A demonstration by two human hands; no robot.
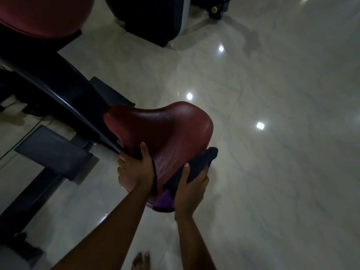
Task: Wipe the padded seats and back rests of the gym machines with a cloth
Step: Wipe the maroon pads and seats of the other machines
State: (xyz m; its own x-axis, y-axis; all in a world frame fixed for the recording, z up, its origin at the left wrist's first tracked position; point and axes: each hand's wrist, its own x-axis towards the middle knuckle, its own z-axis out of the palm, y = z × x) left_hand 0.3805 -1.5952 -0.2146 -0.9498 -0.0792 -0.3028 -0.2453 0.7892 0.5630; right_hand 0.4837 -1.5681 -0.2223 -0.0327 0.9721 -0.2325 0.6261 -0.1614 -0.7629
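Observation:
A dark red padded seat (165, 129) juts out from a black machine frame (58, 90) in the middle of the view. My left hand (136, 168) grips the seat's near left edge, thumb on top and fingers under the rim. My right hand (191, 189) holds a dark cloth (196, 166) with a purple patch against the seat's near right side, thumb lying on the cloth. A red back rest pad (42, 14) shows at the top left.
Glossy pale floor tiles (282, 133) spread to the right and reflect ceiling lights. A black machine housing (152, 18) stands at the top centre. A grey footplate (52, 151) sits low on the left. My bare foot (141, 260) is at the bottom edge.

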